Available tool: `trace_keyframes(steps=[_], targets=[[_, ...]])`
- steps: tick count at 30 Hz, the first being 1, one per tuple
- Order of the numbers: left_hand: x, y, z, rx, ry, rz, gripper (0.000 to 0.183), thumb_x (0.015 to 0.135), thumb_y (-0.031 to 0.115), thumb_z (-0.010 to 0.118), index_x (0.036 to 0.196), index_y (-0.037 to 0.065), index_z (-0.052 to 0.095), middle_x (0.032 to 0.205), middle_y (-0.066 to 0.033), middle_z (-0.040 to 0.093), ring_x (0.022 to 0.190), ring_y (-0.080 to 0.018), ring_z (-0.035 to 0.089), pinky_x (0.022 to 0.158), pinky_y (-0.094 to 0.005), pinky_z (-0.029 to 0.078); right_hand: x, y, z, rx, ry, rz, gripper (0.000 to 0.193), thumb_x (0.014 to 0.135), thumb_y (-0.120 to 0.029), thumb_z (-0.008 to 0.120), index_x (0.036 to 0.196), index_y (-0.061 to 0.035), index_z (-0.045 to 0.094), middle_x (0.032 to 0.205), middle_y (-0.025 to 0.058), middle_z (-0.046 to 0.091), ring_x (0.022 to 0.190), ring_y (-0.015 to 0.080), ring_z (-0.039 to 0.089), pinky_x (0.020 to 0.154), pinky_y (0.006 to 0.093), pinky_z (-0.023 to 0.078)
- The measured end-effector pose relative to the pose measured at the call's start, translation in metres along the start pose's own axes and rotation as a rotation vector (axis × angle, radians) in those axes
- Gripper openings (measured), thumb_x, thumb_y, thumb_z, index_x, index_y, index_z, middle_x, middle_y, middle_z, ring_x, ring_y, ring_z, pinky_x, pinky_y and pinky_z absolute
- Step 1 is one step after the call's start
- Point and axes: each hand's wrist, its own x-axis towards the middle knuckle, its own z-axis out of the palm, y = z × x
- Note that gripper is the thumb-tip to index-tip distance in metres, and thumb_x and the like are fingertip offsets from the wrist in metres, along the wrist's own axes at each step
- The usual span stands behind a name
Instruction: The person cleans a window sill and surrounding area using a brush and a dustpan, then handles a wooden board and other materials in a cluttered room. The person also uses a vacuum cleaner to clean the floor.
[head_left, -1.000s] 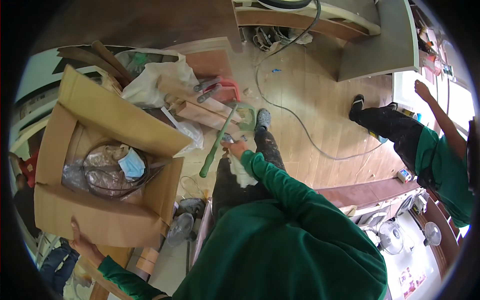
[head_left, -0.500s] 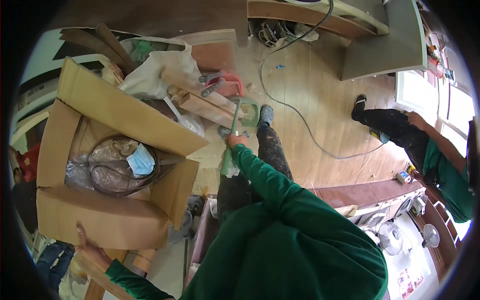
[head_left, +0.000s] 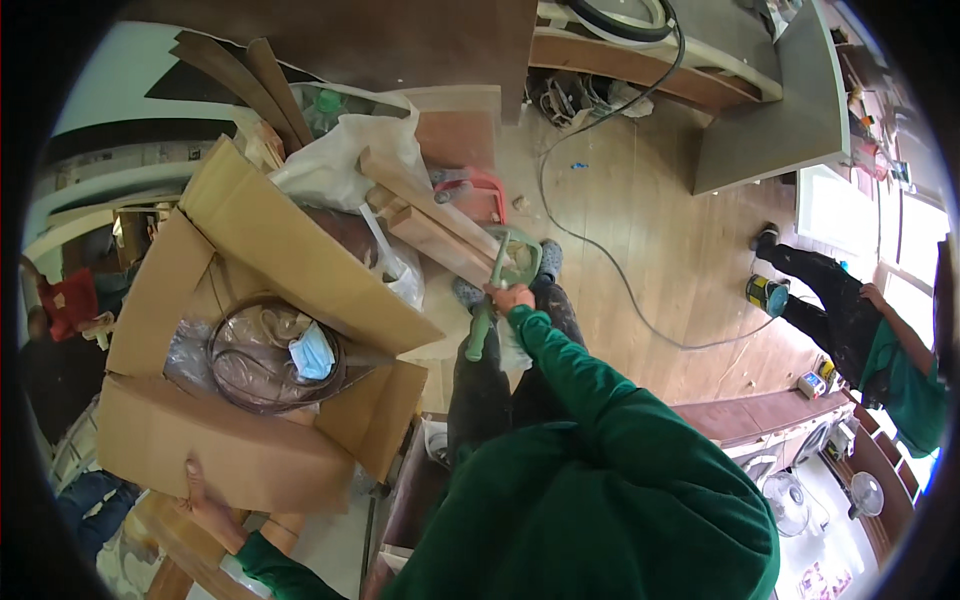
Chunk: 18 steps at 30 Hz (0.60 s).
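Observation:
At the left is an open cardboard box (head_left: 225, 435), tilted, with its flaps spread. Inside lie a coil of dark cable (head_left: 218, 362), clear plastic and a blue face mask (head_left: 312, 352). My left hand (head_left: 207, 508) grips the box's lower edge, its thumb on the outer face and its other fingers partly hidden. Over my legs, my right hand (head_left: 510, 297) is closed around a green long-handled tool (head_left: 480, 332). A rounded green frame shows at the tool's far end; I cannot tell its exact kind. Something whitish hangs below that hand.
Wood strips (head_left: 435, 240), a white sack (head_left: 355, 150) and a red dustpan-like thing (head_left: 485, 195) lie ahead. A dark cable (head_left: 610, 255) curves across the floor. At the right stands another person (head_left: 835, 310) near a can (head_left: 767, 295). A drawer (head_left: 405, 490) is beside my legs.
The view has shifted, so the box and floor things sit further right and mostly lower. The green tool's angle has changed in my right hand. The other person's can shows more clearly.

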Motion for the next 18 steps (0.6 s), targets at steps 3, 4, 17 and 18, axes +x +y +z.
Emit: trace_keyframes(steps=[3,4,17,18], targets=[[-0.019,-0.013,-0.004,-0.046,0.064,-0.109,0.037,0.081,0.014,0.073,0.109,-0.007,0.063,0.107,-0.0136,0.063,0.092,-0.022,0.06,0.085,-0.035,0.05,0.041,-0.011,-0.025,-0.126,0.233,-0.085,0.06,0.077,-0.054,0.065,0.103,-0.0001,0.069,0.102,0.02,0.068,0.098,0.0336,0.066,0.083,0.0402,0.052],[-0.028,-0.01,-0.002,-0.054,0.079,-0.128,0.036,0.082,0.014,0.073,0.109,-0.007,0.063,0.107,-0.0139,0.063,0.092,-0.0222,0.06,0.085,-0.035,0.05,0.065,-0.012,-0.028,-0.199,0.326,-0.134,0.052,0.079,-0.05,0.064,0.102,-0.0035,0.071,0.094,0.0155,0.072,0.09,0.0309,0.069,0.077,0.0394,0.055],[-0.09,-0.054,-0.056,0.792,-0.051,0.07,0.067,0.085,0.054,0.064,0.134,0.01,0.05,0.114,-0.0136,0.065,0.084,-0.0296,0.066,0.071,-0.0513,0.052,0.205,-0.197,-0.053,-0.042,0.079,-0.466,0.077,0.079,-0.063,0.056,0.127,-0.0018,0.055,0.108,0.0179,0.068,0.111,0.0338,0.06,0.099,0.0415,0.043],[-0.096,-0.047,-0.048,0.684,-0.032,0.017,0.066,0.086,0.053,0.064,0.133,0.009,0.05,0.113,-0.0138,0.065,0.083,-0.0292,0.066,0.071,-0.0507,0.052,0.201,-0.211,-0.045,0.01,0.098,-0.449,0.07,0.079,-0.059,0.058,0.124,-0.0048,0.058,0.106,0.0168,0.069,0.108,0.0314,0.061,0.097,0.04,0.044]])
